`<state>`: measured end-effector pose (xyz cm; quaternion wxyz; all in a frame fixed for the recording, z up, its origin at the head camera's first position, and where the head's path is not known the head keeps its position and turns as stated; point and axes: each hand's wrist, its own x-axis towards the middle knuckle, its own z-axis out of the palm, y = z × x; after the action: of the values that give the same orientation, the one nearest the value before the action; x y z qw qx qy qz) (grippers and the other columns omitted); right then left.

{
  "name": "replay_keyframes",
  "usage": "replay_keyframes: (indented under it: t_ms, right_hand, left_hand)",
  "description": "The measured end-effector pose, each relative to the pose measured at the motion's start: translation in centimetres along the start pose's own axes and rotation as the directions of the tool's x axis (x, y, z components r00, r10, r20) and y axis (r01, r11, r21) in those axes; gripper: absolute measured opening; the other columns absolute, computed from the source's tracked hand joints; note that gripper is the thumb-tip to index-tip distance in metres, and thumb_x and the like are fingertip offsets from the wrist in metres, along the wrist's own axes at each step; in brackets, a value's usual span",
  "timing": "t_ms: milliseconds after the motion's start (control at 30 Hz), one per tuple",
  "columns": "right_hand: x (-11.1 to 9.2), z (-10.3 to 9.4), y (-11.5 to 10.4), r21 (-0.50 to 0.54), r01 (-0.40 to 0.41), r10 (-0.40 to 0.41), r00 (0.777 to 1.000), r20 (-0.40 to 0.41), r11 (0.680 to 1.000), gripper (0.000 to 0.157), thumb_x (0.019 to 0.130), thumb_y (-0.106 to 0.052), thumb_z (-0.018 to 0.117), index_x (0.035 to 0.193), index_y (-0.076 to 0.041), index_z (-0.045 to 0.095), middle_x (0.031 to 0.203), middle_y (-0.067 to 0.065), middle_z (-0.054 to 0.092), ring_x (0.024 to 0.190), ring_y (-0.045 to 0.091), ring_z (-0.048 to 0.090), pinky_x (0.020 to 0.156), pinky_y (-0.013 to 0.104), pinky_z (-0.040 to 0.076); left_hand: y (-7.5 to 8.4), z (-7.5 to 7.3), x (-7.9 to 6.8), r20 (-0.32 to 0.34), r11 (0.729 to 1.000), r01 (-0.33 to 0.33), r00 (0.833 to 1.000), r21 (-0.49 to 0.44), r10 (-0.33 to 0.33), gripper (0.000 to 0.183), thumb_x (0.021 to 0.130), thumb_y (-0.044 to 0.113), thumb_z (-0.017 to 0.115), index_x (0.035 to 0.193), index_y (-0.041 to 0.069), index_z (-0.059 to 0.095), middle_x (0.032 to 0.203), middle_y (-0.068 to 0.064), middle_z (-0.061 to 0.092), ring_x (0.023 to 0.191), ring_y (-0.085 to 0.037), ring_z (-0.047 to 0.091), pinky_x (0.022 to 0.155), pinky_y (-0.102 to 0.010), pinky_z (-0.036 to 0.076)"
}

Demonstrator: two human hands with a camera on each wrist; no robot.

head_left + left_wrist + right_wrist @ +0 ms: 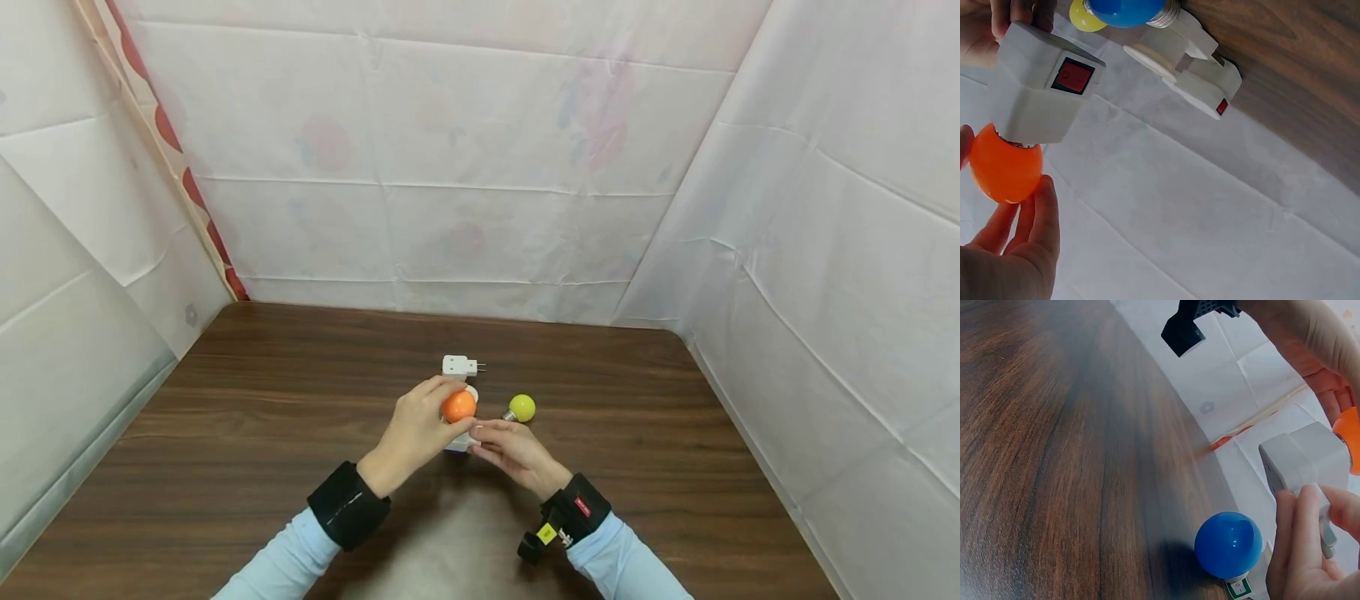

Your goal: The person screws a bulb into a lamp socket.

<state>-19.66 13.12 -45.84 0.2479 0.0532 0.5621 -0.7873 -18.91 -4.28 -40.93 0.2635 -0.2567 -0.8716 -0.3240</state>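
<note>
- Facing us: wooden table (285, 400).
- White socket (1041, 106): gripped by our right hand (521, 454).
- Orange bulb (459, 407): pinched by our left hand (411, 429), at the white socket's 12 o'clock, head view.
- Yellow bulb (522, 407): at the orange bulb's 3 o'clock.

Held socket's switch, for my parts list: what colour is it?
The switch is red, clearest in the left wrist view.

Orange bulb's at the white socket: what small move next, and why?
Probably a slight twist of the orange bulb by the left hand, with the right hand steadying the white socket: a sliver of metal base shows between them, so the bulb may not be fully seated.
</note>
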Motion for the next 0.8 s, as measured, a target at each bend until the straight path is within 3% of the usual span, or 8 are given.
replay_keyframes:
  t_ms: [200,333,500,633,800]
  right_hand:
    - [-0.2,-0.1,0.0,-0.013,-0.018,0.018,1.000,0.012,1.000,0.030,0.086,-0.005,0.061,0.113,0.008,0.057,0.087,0.001,0.066,0.078,0.011,0.064,0.075,0.021,0.053]
    - [-0.1,-0.1,0.0,-0.018,-0.024,0.024,1.000,0.014,1.000,0.036,0.087,-0.005,0.060,0.118,0.011,0.053,0.086,0.001,0.067,0.078,0.011,0.064,0.075,0.020,0.053]
    - [-0.1,-0.1,0.0,-0.016,-0.020,0.020,1.000,0.018,1.000,0.038,0.087,-0.004,0.059,0.120,0.013,0.049,0.086,0.002,0.067,0.078,0.010,0.065,0.074,0.021,0.054]
    - [-0.2,-0.1,0.1,-0.015,-0.018,0.018,1.000,0.023,1.000,0.039,0.088,-0.003,0.058,0.121,0.013,0.047,0.087,0.002,0.067,0.079,0.010,0.065,0.076,0.021,0.053]
    - [-0.3,-0.2,0.2,-0.013,-0.017,0.017,1.000,0.024,1.000,0.039,0.088,-0.003,0.058,0.122,0.013,0.048,0.088,0.001,0.067,0.080,0.010,0.065,0.076,0.022,0.053]
  left_hand:
    - [-0.7,-0.7,0.2,0.148,0.987,0.075,0.988,-0.144,-0.054,0.041,0.067,0.015,0.081,0.105,0.008,0.066,0.105,-0.003,0.065,0.090,-0.017,0.063,0.074,-0.031,0.053]
    - [-1.6,-1.4,0.6,0.256,0.974,0.059,0.967,-0.218,-0.001,0.042,0.072,0.016,0.078,0.111,0.012,0.064,0.113,-0.004,0.063,0.101,-0.020,0.061,0.080,-0.033,0.052]
    - [-2.2,-2.1,1.2,0.373,0.958,0.053,0.926,-0.283,0.059,0.042,0.076,0.015,0.075,0.116,0.013,0.062,0.117,-0.002,0.062,0.111,-0.020,0.057,0.088,-0.039,0.049]
    - [-2.5,-2.2,1.4,0.415,0.946,0.057,0.906,-0.318,0.084,0.041,0.077,0.013,0.073,0.116,0.011,0.062,0.117,-0.001,0.062,0.112,-0.019,0.055,0.089,-0.040,0.049]
    - [-2.4,-2.0,1.2,0.405,0.942,0.057,0.910,-0.330,0.087,0.042,0.076,0.012,0.074,0.116,0.011,0.062,0.118,-0.002,0.061,0.113,-0.020,0.055,0.087,-0.037,0.050]
